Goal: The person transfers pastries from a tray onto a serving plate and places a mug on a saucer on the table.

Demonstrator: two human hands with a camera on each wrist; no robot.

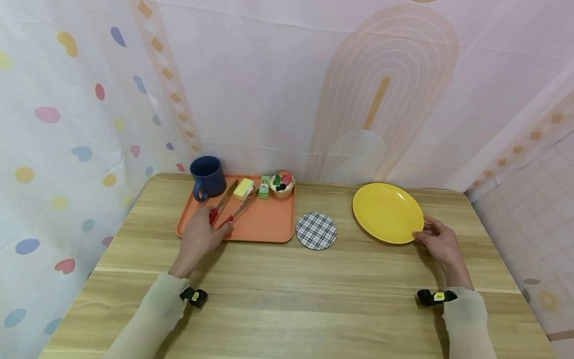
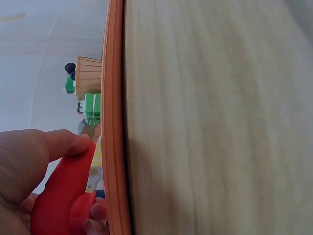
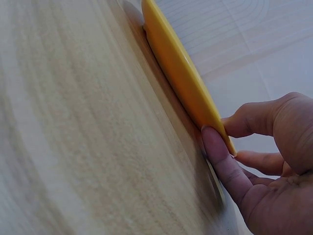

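My left hand [image 1: 199, 237] holds a pair of tongs [image 2: 58, 200] by the red grips, thumb on one arm and fingers on the other. The metal arms spread apart over the orange tray [image 1: 262, 227], their tips on either side of a yellow-topped cake slice [image 1: 243, 189]. Beside the slice stand a small green carton [image 1: 264, 187] and a cupcake [image 1: 282, 187] topped with fruit. A blue mug [image 1: 211, 178] sits at the tray's back left corner. At the right, my right hand [image 1: 441, 243] pinches the rim of a yellow plate [image 1: 387, 213] between thumb and fingers.
A round checked coaster [image 1: 316, 231] lies on the wooden table [image 1: 314, 304] between tray and plate. Patterned cloth [image 1: 260, 89] hangs right behind the table's back edge and along the left side.
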